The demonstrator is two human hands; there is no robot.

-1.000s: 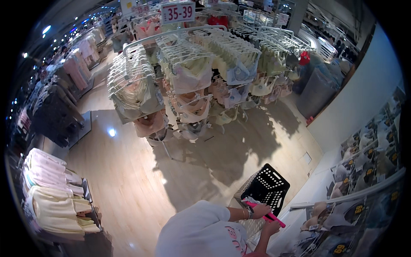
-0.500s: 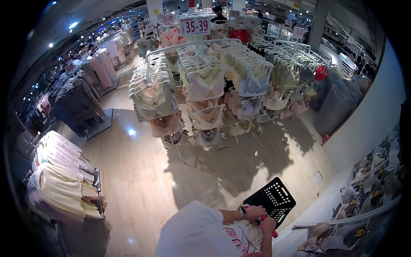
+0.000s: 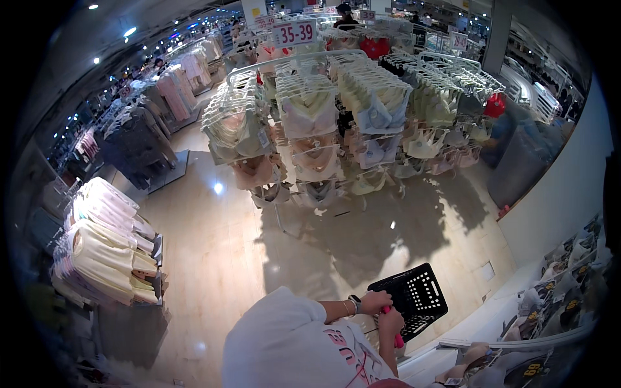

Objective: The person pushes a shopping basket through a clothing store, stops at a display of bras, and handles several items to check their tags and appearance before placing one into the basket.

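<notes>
A black plastic shopping basket (image 3: 420, 299) with rows of square holes is at the lower right, over the wooden floor. Its pink handle (image 3: 398, 340) runs beneath both my hands. My left hand (image 3: 375, 301), with a watch and a thin bracelet on the wrist, is closed around the upper part of the handle. Just below and to the right, my right hand (image 3: 390, 320) is wrapped around the same handle, close against the left. My fingers hide most of the grip. My white shirt sleeve (image 3: 278, 323) fills the lower middle.
Racks of hanging bras (image 3: 310, 116) stand ahead, under a sign (image 3: 294, 33). Pale tops (image 3: 107, 255) hang at the left, with dark garments (image 3: 139, 139) behind them. A white wall (image 3: 550, 181) and a bra display (image 3: 550, 310) border the right. Wooden floor (image 3: 213, 258) lies between.
The view has shifted, so the racks sit a little higher and the left garments further right. Both hands have moved slightly left and up, still on the handle. More of the basket's inside shows.
</notes>
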